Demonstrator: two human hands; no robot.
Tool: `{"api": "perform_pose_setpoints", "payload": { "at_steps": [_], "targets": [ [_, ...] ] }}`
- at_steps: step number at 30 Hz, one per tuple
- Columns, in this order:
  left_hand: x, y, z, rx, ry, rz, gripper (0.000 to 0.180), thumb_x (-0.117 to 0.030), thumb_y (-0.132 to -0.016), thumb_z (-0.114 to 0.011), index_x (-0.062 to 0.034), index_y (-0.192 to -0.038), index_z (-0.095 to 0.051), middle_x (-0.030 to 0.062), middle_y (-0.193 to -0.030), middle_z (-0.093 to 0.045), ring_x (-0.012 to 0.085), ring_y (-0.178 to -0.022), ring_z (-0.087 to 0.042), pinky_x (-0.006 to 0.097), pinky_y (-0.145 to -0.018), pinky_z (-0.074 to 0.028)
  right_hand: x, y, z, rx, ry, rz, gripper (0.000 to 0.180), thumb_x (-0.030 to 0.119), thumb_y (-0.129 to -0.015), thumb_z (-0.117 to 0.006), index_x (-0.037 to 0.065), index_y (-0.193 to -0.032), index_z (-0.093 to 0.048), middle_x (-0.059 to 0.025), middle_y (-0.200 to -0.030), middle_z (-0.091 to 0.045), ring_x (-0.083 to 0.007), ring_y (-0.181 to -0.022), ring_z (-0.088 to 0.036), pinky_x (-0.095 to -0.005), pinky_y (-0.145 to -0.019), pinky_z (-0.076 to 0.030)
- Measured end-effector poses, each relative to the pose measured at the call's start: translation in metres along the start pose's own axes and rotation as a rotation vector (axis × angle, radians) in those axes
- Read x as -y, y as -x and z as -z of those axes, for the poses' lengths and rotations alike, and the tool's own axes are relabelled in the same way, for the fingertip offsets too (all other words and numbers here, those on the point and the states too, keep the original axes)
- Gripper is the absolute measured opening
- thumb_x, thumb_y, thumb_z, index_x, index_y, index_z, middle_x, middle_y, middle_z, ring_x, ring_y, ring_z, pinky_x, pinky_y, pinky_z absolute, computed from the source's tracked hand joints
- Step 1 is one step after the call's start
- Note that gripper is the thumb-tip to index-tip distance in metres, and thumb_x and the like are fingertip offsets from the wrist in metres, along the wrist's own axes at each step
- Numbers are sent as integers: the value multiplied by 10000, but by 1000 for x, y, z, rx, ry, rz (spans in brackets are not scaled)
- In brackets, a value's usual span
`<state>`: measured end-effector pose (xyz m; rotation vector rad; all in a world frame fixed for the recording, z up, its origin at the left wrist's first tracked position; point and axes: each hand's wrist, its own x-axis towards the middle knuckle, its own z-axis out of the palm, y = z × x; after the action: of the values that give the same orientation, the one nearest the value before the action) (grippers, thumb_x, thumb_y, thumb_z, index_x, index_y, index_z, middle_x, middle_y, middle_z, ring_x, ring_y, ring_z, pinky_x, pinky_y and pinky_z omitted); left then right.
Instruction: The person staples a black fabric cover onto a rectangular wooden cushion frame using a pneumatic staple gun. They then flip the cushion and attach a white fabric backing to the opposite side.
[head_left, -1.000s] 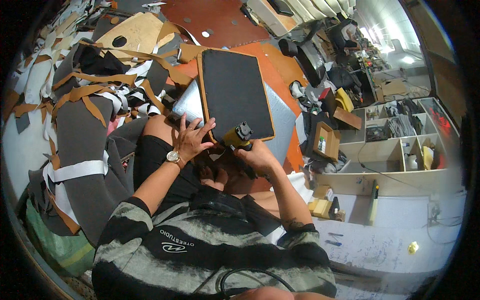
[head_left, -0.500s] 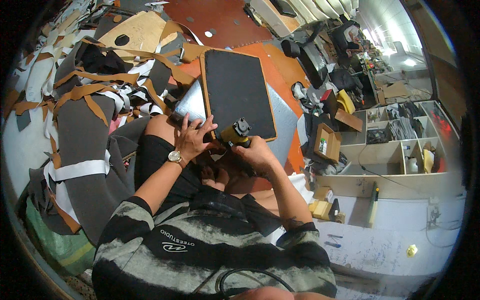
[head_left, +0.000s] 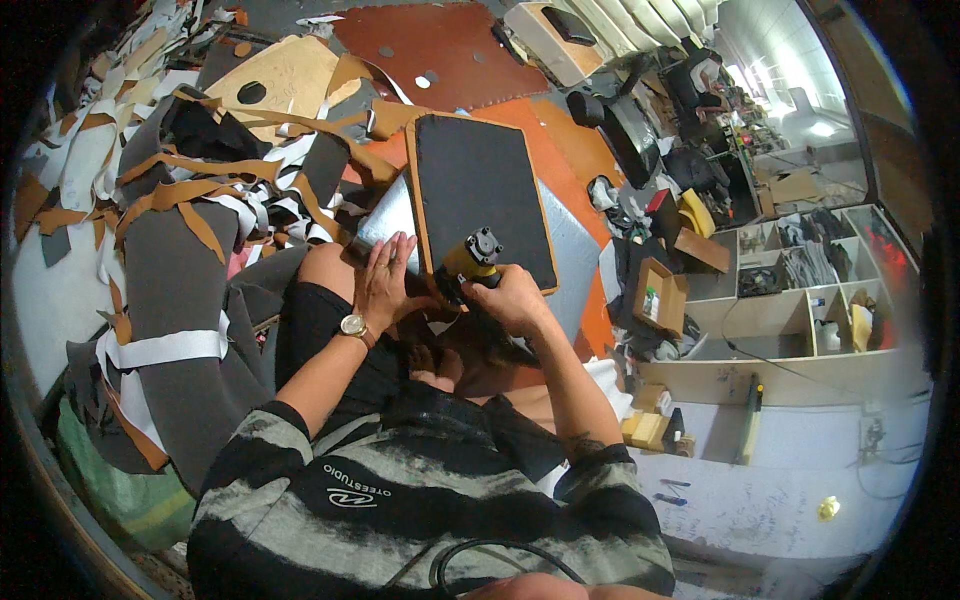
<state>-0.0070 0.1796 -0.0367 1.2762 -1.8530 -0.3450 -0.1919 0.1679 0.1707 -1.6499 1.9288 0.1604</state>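
Note:
My right hand [head_left: 515, 300] is closed around the grip of a yellow and black pneumatic staple gun [head_left: 468, 262]. The tool's head stands over the near edge of a dark padded panel [head_left: 478, 185], which has tan edging along its sides. At the panel's near left corner rests my left hand [head_left: 385, 290], its fingers stretched out and its thumb reaching toward the staple gun. Under the panel lies a silvery sheet-like surface [head_left: 570, 245]. The staple gun's nose is hidden, so I cannot tell whether it touches the panel.
Grey, tan and white material scraps [head_left: 215, 180] are heaped at my left. To the right are an open cardboard box [head_left: 660, 298] and a white compartment shelf [head_left: 780, 320] with various goods. Brown and orange sheets [head_left: 435, 50] cover the floor ahead.
My left hand's spread fingers have come closer together and lie flatter. The staple gun stays in my right hand at the near edge, slightly shifted. The whole view has moved a little.

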Motion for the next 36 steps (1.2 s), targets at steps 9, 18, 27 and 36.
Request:
{"api": "perform_pose_setpoints", "payload": {
  "at_steps": [9, 18, 27, 36],
  "targets": [
    [6, 2, 0, 38, 24, -60, 1240, -485, -751, -874, 57, -1622, -177, 152, -1607, -466, 362, -1500, -406, 546, -1256, -265, 2, -25, -5, -64, -46, 25, 512, 401, -859, -779, -53, -1093, -751, -224, -915, -764, -339, -880, -755, -433, -840, -564],
    [-1, -2, 6, 154, -46, 26, 1088, -286, -746, -900, 8, -1600, -295, 137, -1614, -449, 325, -1519, -378, 501, -1273, -258, -69, 24, -16, -134, -752, -50, 426, 356, -938, -759, 27, -1206, -722, -45, -730, -634, -152, -609, -565, -334, -604, -458],
    [-14, -7, -4, 159, -242, -69, 1034, -230, -669, -891, -153, -1590, -428, 186, -1662, -353, 398, -1559, -282, 604, -1265, -175, -249, 91, -80, -571, -1303, -327, 302, 304, -939, -763, 15, -1016, -723, -33, -859, -697, -164, -724, -632, -349, -663, -493],
    [-36, -53, -9, 467, -320, -553, 778, -146, -786, -772, -186, -1520, -518, 200, -1604, -435, 466, -1465, -418, 623, -1197, -331, -262, 85, -129, -758, -1164, -299, 291, 271, -885, -766, -8, -832, -701, -37, -782, -685, -139, -711, -602, -365, -679, -494]
  ]
}}
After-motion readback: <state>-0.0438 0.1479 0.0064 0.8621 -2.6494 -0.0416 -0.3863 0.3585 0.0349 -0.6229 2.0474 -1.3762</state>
